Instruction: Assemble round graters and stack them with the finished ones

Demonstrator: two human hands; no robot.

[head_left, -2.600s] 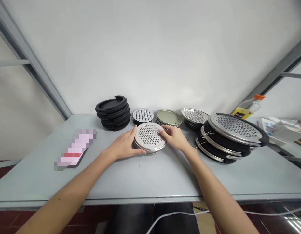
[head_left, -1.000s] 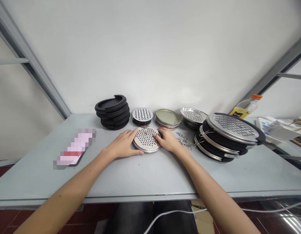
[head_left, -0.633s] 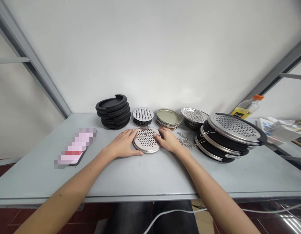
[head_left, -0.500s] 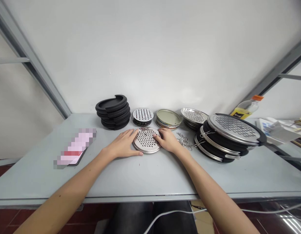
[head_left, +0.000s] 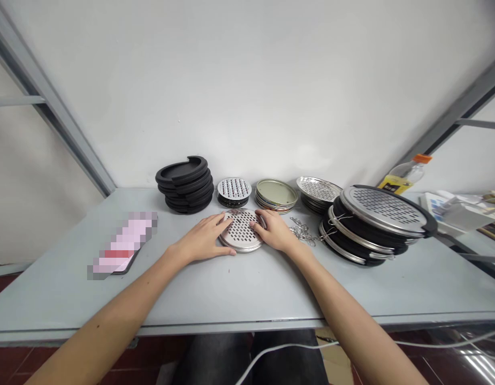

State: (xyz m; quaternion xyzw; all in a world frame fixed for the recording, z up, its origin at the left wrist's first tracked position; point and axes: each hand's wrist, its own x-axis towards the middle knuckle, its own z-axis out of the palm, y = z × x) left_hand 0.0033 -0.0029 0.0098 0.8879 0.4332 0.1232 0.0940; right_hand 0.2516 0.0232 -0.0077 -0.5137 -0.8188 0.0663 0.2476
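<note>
The left hand (head_left: 205,239) lies with fingers spread against the left side of a round perforated metal plate (head_left: 244,229) on the table (head_left: 170,299). The right hand (head_left: 272,231) curves over its right edge, thumb on the holes. Wire clips (head_left: 304,233) lie just beside the right hand, and black rings (head_left: 187,187) stand stacked behind the left.

Both forearms are held bare. The left forearm (head_left: 122,299) is angled toward 1–2 o'clock, the right forearm (head_left: 343,310) toward 10–11 o'clock. The left hand (head_left: 203,239) is laid palm down, its thumb (head_left: 226,251) extended to 3 o'clock. On the right hand (head_left: 274,231), the thumb (head_left: 257,229) is aimed at 10 o'clock.
</note>
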